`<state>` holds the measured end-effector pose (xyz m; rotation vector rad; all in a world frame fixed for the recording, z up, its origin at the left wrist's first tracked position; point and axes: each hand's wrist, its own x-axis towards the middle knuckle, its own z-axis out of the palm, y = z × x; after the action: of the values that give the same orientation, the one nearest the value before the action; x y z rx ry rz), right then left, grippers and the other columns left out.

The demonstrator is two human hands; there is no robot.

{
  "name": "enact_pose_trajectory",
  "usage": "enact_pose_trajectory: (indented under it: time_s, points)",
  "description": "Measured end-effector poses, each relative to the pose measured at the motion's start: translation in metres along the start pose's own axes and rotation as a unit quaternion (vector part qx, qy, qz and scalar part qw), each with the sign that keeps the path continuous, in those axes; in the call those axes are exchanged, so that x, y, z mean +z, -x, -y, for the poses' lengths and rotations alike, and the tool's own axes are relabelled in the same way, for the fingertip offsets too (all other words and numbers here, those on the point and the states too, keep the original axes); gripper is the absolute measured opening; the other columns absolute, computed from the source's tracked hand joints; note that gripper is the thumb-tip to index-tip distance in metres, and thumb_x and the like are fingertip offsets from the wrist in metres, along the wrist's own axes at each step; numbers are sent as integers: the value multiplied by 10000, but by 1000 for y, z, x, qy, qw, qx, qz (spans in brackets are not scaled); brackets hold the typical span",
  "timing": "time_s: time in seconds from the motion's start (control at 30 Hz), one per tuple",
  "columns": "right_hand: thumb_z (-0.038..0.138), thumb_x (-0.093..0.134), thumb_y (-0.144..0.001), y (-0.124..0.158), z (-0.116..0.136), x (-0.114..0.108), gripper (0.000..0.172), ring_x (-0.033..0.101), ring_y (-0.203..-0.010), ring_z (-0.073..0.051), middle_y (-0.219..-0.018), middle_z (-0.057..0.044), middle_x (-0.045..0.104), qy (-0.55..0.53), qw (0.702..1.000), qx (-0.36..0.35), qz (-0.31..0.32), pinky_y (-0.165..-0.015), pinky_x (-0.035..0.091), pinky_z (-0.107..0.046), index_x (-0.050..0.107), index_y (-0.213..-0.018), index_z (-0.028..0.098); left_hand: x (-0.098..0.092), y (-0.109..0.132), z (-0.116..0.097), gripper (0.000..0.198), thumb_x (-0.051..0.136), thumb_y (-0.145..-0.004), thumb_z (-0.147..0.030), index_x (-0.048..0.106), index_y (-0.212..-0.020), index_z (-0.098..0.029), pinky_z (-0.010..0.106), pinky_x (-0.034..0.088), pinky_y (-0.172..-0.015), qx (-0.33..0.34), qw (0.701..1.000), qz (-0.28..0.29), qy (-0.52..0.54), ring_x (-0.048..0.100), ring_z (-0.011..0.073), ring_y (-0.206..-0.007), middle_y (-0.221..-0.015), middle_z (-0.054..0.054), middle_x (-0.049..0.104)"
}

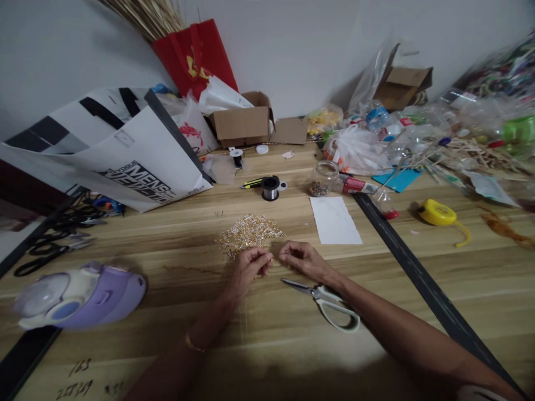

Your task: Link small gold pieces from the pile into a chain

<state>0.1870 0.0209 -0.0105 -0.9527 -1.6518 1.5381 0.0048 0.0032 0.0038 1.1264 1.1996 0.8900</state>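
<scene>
My left hand (251, 264) is closed in a pinch, with small gold beads (272, 260) showing at the fingertips. Just right of it, my right hand (304, 259) also pinches; whatever lies between its fingers is too fine to make out. A small gap separates the two hands. Right behind my left hand spreads a heap of gold and clear beads (249, 231). A thin gold strand (192, 269) lies on the wood to the left of that hand. Scissors with white handles (321, 301) lie open-bladed beneath my right wrist.
Behind the heap stand a wire spool (270, 189) and a jar of beads (324, 178). White paper (335, 220) and a yellow tape measure (437, 213) lie right. Left are a purple-white device (100, 295), pliers (67, 246) and a paper bag (125, 150). Plastic bottles (378, 118) clutter the back right.
</scene>
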Motion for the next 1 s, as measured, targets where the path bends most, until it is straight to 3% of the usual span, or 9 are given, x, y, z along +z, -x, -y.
enact_pose_trajectory:
  time_s: [0.1, 0.23, 0.4, 0.63, 1.0]
  points:
    - [413, 575, -813, -1, 0, -1, 287, 387, -541, -82, -615, 29, 463, 6, 1000, 9, 0, -485, 286, -202, 541, -747, 136, -1, -1, 2, 209, 696, -657, -320, 625, -645, -124, 187, 401, -473, 23, 999, -23, -2, 475, 69, -469, -520, -25, 531]
    - [420, 565, -818, -1, -2, -1, 295, 365, -530, -77, -607, 34, 448, 24, 1000, 17, 6, -484, 276, -202, 535, -749, 135, 0, -3, 6, 178, 741, -592, -271, 662, -653, -124, 188, 414, -472, 69, 995, -59, 29, 499, 66, -526, -742, 19, 600]
    - [420, 556, -826, -1, -7, -1, 293, 360, -539, -78, -615, 32, 441, 20, 1000, 12, 15, -483, 273, -201, 529, -759, 135, 2, -1, 6, 140, 711, -635, -262, 701, -700, -139, 202, 423, -493, 94, 993, -53, 50, 509, 68, -548, -830, 32, 627]
    - [439, 562, -817, -2, -5, -1, 309, 367, -531, -77, -604, 34, 444, 16, 1000, 19, 13, -475, 275, -196, 538, -762, 136, 2, -1, 4, 140, 692, -646, -258, 700, -719, -139, 218, 419, -510, 57, 996, -31, 57, 499, 86, -496, -551, -9, 603]
    - [403, 595, -801, -2, 1, -1, 280, 424, -570, -92, -629, 19, 506, 24, 1000, -11, -4, -531, 320, -214, 582, -758, 126, 2, -1, 6, 218, 701, -649, -298, 664, -769, -119, 227, 449, -526, 30, 999, -7, 40, 548, 95, -507, -609, 12, 655]
